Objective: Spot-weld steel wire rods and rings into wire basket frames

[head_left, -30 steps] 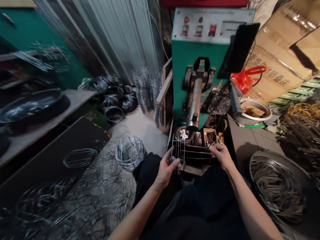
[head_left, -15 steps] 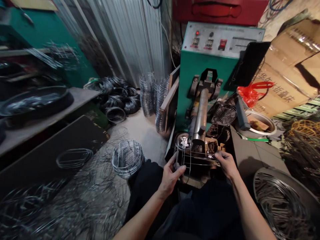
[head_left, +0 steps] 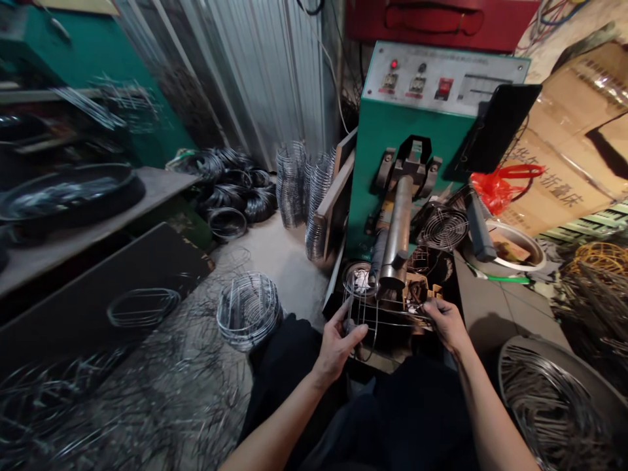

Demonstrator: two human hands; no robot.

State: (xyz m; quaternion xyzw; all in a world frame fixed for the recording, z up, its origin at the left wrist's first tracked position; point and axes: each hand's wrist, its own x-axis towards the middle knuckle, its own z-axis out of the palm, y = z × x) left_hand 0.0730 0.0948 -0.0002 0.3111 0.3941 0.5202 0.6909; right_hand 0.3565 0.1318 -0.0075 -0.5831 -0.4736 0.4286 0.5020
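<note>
1. Through the head camera, I'm seeing the left hand (head_left: 338, 343) gripping the near end of a wire frame (head_left: 376, 327) between thumb and fingers, probably to steady it.
2. The right hand (head_left: 446, 324) is pinching the other end of its long wires, seemingly keeping the frame from tipping.
3. Between them, the frame is sitting at lower centre, just below the steel arm (head_left: 396, 235) of the green machine (head_left: 375, 134) (its red lamp (head_left: 394, 64) is glowing). Whether they're touching, I can't tell.
4. The wire bundle (head_left: 250, 311) is standing at lower left, near the knee, and the pan of rods (head_left: 544, 405) is lying at lower right, both presumably for easy reach.
</note>
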